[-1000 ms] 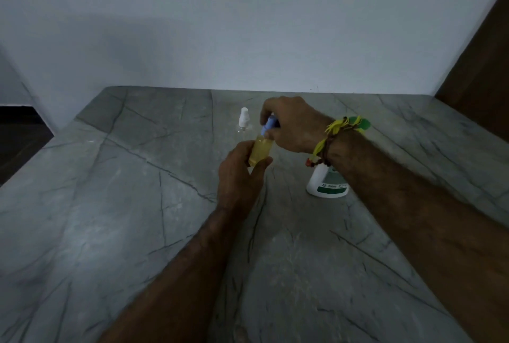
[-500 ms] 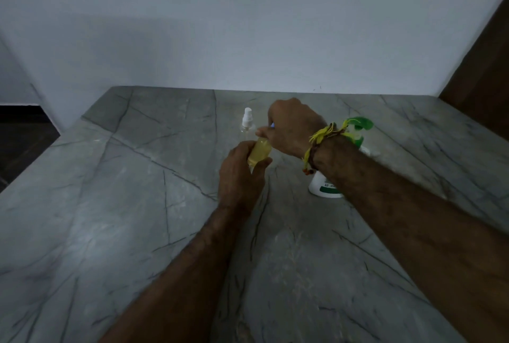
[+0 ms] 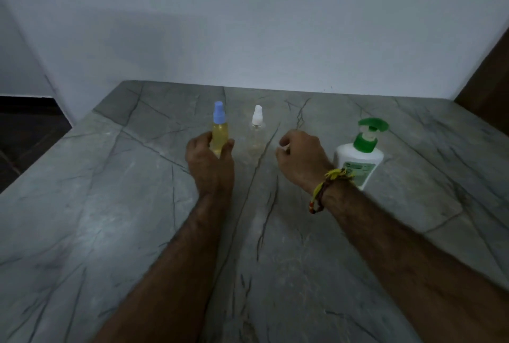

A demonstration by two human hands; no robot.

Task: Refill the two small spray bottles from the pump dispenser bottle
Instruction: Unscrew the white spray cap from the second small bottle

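- The blue-capped spray bottle (image 3: 219,133) stands far left of centre, full of yellow liquid, capped; my left hand (image 3: 210,161) grips it.
- The white-capped spray bottle (image 3: 257,130) beside it looks nearly empty: one refill left, I judge.
- My right hand (image 3: 301,159) hangs loosely curled, empty, near the pump dispenser bottle (image 3: 359,158).

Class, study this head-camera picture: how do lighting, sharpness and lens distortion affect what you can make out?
Head view: dim, bluish light; the clear spray bottle with the white cap nearly vanishes against the marble counter. Head view: soft focus makes the pump dispenser bottle label unreadable. Head view: wide-angle lens bows the counter edges.
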